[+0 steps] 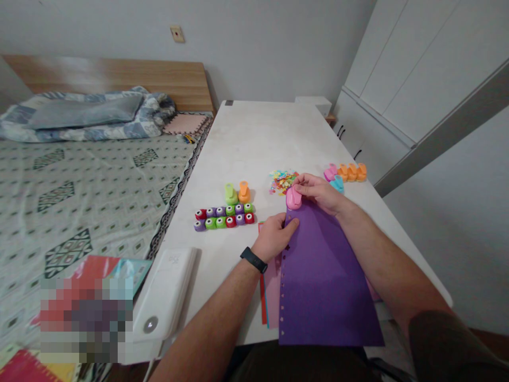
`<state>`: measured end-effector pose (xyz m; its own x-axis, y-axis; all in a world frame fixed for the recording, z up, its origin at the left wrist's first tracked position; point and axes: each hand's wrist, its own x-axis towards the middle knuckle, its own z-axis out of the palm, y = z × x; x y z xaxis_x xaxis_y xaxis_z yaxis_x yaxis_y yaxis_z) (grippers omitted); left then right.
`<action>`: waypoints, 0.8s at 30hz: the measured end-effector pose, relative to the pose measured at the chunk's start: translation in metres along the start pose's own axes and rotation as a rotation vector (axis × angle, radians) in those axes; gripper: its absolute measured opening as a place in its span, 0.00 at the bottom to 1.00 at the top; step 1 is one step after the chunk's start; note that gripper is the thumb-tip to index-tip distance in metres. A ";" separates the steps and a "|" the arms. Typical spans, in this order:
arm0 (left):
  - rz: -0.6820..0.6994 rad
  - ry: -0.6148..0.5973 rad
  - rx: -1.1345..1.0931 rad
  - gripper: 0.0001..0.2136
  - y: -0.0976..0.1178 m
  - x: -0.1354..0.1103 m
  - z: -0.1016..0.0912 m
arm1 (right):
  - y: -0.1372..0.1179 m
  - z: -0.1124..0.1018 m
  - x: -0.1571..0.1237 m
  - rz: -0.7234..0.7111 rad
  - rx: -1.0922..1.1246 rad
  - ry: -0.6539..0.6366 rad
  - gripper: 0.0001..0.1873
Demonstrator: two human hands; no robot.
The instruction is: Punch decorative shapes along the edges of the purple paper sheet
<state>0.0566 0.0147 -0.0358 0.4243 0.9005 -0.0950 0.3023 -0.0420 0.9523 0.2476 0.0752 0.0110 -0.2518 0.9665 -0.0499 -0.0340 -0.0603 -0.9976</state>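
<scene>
Pink punch [294, 199] sits in the right hand [318, 193].

A white table [254, 140] bears small punches [221, 222] and colourful confetti [281, 182]

Soft, even light fills the room. Pale glare washes the headboard [131, 74]; a faint shadow edges the white box [167, 292]. The purple paper [322, 276] shows dark against the bright table [258, 138]. Wide-angle distortion tilts the wardrobe [429, 58]; coarse pixels hide a lower-left patch.
</scene>
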 end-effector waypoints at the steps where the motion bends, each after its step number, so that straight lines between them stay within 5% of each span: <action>1: -0.002 0.003 0.003 0.20 0.000 0.000 0.000 | 0.000 0.000 0.000 -0.004 -0.008 -0.003 0.17; 24: -0.056 0.049 -0.030 0.18 0.005 -0.001 0.002 | 0.001 0.008 0.002 -0.046 0.003 0.073 0.19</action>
<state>0.0595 0.0129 -0.0312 0.3647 0.9213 -0.1350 0.2984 0.0216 0.9542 0.2391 0.0749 0.0101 -0.1789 0.9838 -0.0070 -0.0471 -0.0157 -0.9988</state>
